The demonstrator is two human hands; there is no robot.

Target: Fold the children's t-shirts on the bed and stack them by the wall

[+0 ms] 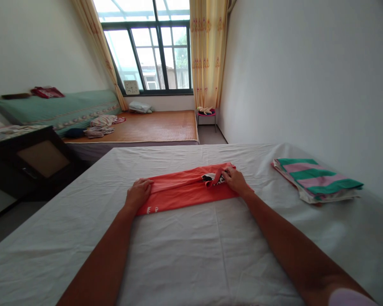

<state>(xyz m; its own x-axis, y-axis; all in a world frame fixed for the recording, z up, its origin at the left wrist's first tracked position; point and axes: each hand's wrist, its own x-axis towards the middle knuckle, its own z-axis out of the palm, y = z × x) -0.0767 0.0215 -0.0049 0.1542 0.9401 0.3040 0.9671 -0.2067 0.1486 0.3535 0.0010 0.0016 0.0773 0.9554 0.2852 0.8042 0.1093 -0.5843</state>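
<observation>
An orange T-shirt (178, 191), folded into a long strip, lies across the white sheet in front of me. Small white print shows near its lower left corner. My left hand (138, 193) is closed on the strip's left end, its fingertips over the upper layer; the thumb is hard to make out. At the right part, my right hand (234, 178) pinches a bunched flap of the shirt, where a black-and-white print (219, 178) shows. That flap stands a little up from the flat cloth.
A stack of folded clothes (319, 178), green-and-pink striped on top, lies at the right by the wall. The white-sheeted bed (178, 255) is under my arms. Beyond are another bed with a brown mat (159, 125), a dark cabinet (35, 161) and a stool (207, 114).
</observation>
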